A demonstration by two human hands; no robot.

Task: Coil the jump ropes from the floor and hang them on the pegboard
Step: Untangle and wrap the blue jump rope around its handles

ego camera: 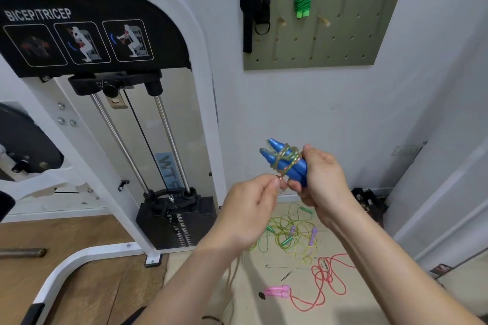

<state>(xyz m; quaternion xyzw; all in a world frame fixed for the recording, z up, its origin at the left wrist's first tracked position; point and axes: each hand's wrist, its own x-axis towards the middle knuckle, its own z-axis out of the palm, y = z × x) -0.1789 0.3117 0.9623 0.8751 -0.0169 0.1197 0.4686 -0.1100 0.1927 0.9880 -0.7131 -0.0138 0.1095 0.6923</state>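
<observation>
You stand facing a pale wall with a white cable machine [105,103] on your left, its black panel reading BICEP/TRICEP. Up on the wall hangs a green pegboard [343,34] with wooden pegs; a coiled green jump rope [303,0] already hangs from one peg, and a black strap [254,2] hangs just beside the board's left edge. The floor [264,277] below you is beige where the ropes lie and wood-toned to the left. On it sit a tangle of yellow-green ropes [287,232] with green and purple handles, and, nearer you, a red rope with pink handles [311,290].

Your right hand [322,179] has its grip clenched around the two blue handles [285,163] of a jump rope, held together and pointing up and left. A translucent cord [286,157] is wrapped around them in a few turns. Your left hand [250,208] pinches the cord's free end just below the handles, grip closed on it.
</observation>
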